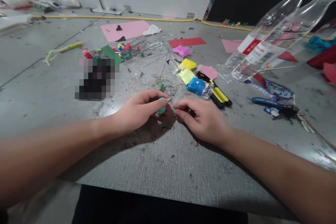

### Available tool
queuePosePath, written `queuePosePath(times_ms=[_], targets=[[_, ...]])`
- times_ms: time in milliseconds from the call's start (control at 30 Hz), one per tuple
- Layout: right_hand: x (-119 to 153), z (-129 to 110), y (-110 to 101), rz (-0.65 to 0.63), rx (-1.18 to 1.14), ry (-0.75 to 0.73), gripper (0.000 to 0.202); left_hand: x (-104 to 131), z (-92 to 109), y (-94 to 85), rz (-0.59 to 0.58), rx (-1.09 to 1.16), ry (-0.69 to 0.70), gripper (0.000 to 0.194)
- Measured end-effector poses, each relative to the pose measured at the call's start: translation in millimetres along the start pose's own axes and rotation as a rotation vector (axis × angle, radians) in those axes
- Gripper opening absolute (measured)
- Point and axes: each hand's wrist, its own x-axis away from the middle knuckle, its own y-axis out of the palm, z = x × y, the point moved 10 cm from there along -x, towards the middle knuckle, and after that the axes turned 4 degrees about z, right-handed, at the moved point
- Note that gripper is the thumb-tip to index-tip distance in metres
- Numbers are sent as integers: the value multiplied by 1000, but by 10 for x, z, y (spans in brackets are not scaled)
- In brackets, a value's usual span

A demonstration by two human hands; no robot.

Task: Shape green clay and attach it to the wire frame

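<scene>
My left hand (143, 108) is closed around a lump of green modelling clay (162, 107), held just above the grey table. Close beside it, my right hand (198, 117) pinches thumb and forefinger together, with a tiny bit of green clay (173, 109) showing at the tips. A small gap separates the two hands. Behind the fingers lie another green clay piece (162, 86) and a thin metal ring (171, 90). Blue clay in a clear bag (196, 86) sits beyond my right hand, next to yellow-and-black scissors (219, 96).
Two clear plastic bottles (248, 63) stand at the right, near a blue strap with keys (270, 103). A blurred-out dark object (96, 80) lies left. Further back are yellow clay (187, 64), purple clay (181, 51), pink paper (126, 30) and a yellow cable (118, 18).
</scene>
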Motion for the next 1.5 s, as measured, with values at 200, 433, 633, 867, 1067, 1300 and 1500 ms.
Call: queuePosePath(times_ms=[200, 433, 633, 867, 1067, 1300, 1500], targets=[[14, 49, -8, 9, 31, 20, 31, -12, -24, -9, -6, 51, 2, 14], [38, 8, -8, 19, 62, -58, 24, 2, -19, 8, -21, 46, -14, 9], [44, 138, -66, 90, 39, 92, 14, 9, -11, 9, -30, -21, 5, 23], [5, 45, 115, -112, 195, -85, 24, 16, -9, -11, -29, -106, 9, 22], [-35, 241, 91, -108, 99, 33, 21, 21, -4, 23, -40, -70, -2, 18], [-51, 349, 59, -36, 144, 124, 15, 12, 39, 42, -54, -66, 47, 17], [-31, 285, 148, -123, 174, 49, 14, 17, 47, 48, -61, -60, 42, 16]])
